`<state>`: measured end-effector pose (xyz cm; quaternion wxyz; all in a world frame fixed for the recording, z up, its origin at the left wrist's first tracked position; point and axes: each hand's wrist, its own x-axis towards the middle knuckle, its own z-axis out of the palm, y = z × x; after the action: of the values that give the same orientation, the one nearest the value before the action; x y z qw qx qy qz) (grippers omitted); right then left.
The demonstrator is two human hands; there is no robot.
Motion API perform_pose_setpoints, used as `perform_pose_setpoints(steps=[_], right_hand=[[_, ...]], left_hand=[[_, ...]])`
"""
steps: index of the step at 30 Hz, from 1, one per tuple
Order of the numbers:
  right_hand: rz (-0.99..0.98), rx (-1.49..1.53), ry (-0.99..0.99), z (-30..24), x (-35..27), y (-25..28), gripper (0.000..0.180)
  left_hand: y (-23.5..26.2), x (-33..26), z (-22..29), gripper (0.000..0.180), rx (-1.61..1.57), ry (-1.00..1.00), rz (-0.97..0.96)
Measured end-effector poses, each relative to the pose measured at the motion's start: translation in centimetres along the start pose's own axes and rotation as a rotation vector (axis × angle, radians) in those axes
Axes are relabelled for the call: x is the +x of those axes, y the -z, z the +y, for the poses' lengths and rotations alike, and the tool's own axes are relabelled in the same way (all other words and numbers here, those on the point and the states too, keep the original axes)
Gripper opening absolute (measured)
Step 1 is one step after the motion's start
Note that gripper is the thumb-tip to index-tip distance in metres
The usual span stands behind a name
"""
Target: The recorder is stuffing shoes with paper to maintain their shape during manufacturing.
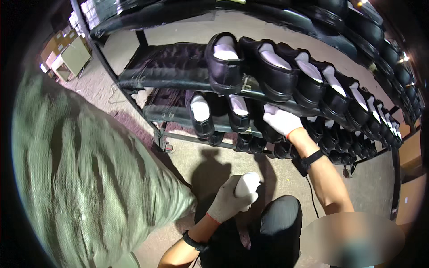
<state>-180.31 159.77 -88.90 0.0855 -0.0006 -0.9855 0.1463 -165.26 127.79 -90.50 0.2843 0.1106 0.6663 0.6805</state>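
Gloved right hand [280, 121] is reaching up, gripping a black shoe [271, 133] on the rack [178, 117], while left hand [232, 196], below the rack, is clutching a white insert [247, 186].

A large sack [85, 178] of green woven plastic fills the lower left, bulging and creased, its narrower end lying near the foot of the black shoe rack [156, 134]. Beyond the rack's left end, in the far upper left, a loose stack of cardboard boxes [62, 53] stands on the floor, brown and pale green, partly blurred, with a pile of white packages [96, 11] above them at the top edge. At the right edge, past the rack's right end, flat brown cardboard cartons [409, 178] stand one above another, only partly in view.
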Motion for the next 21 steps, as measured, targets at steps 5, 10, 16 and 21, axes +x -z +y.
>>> perform_pose_setpoints(steps=[5, 10, 16, 21], right_hand=[[-0.171, -0.016, -0.097, -0.1, 1.1, -0.2, 0.044], [-0.103, -0.066, -0.098, 0.7, 0.5, -0.3, 0.05], [0.105, -0.046, -0.193, -0.6, -1.0, -2.6, 0.042], [0.291, -0.248, -0.039, 1.1, -0.4, -3.5, 0.038]], left_hand=[[1.7, 0.4, -3.4, 0.051, 0.127, -0.013, 0.073], [1.2, 0.4, -1.9, 0.05, 0.138, -0.068, 0.098], [1.5, -0.7, -0.5, 0.054, 0.069, 0.054, 0.117], [-0.2, 0.4, -0.3, 0.053, 0.095, 0.024, 0.15]])
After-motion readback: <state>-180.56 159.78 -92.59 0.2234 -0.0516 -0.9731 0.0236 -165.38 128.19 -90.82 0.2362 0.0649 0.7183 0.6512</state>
